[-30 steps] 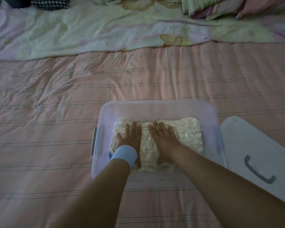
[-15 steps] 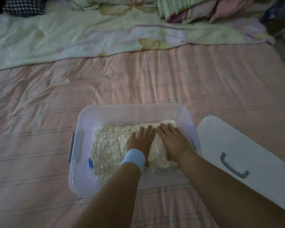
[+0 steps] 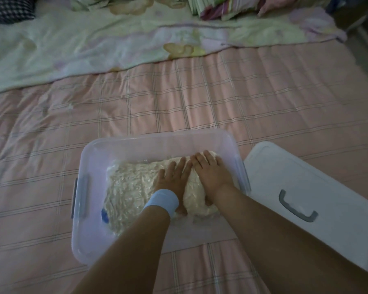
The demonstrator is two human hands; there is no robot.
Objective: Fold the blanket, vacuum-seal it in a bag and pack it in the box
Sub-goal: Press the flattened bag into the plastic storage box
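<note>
A clear plastic box [image 3: 89, 209] with grey side latches stands on the pink checked bed. Inside it lies the cream blanket, shrunk flat in a wrinkled vacuum bag [image 3: 130, 187] with a blue valve at its near left corner. My left hand [image 3: 173, 177], with a light blue wristband, presses flat on the bag near the middle. My right hand [image 3: 212, 170] presses flat beside it on the bag's right part, close to the box's right wall. Both hands have straight fingers and grip nothing.
The box's white lid [image 3: 306, 198] with a grey handle lies on the bed just right of the box. A pale floral quilt [image 3: 115, 43] is spread across the far side, with folded striped bedding [image 3: 221, 7] behind it.
Both hands slid from the bag's left-middle to its right part while staying flat on it. The view has shifted, so the box sits further left in frame.
</note>
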